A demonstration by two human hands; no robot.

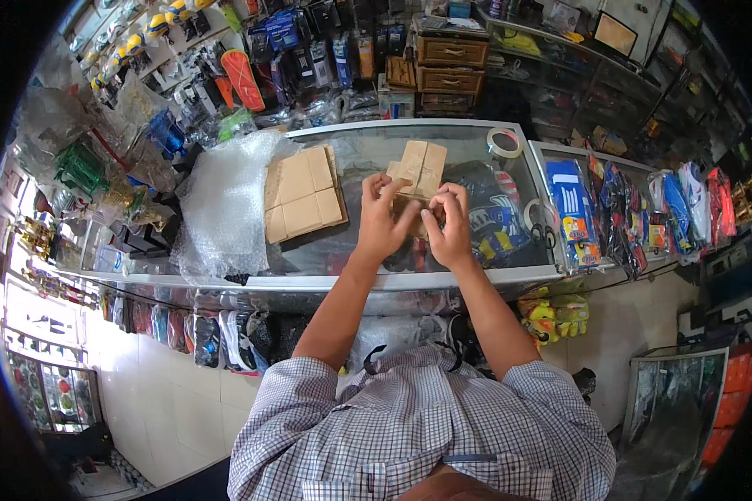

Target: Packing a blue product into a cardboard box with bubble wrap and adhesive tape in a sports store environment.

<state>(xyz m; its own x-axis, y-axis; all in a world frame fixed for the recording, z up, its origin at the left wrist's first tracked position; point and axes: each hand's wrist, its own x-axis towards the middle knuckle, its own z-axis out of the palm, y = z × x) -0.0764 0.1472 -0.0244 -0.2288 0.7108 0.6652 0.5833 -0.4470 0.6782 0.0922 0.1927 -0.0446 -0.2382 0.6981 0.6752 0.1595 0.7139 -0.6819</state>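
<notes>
Head view: small light-brown folded cardboard piece [424, 163] sits mid-counter, far side of the hands, upper face visible, lower edge covered by fingers. Left hand [384, 219] half curled, thumb angled inward, fingers at the piece's lower left. Right hand [449, 230] more curled, fingers bunched at its lower right. Can't tell if either has a firm grip; contact is hidden, and the dark gap between the hands is unreadable.

Stuff under the glass top of the pale-framed display counter [376, 281] is blurred by reflections. Fisheye rim cuts off the outer shelves.

Around: larger creased brown cardboard stack [305, 194] left of the hands, well apart from the small piece; crumpled clear bubble wrap [226, 204] beside it, taking up the counter's left part. Right side: pale tape roll [503, 143] near the far corner, dark-handled scissors [544, 237] near the right edge. Blue plastic-wrapped pack [567, 196] just past that edge.
</notes>
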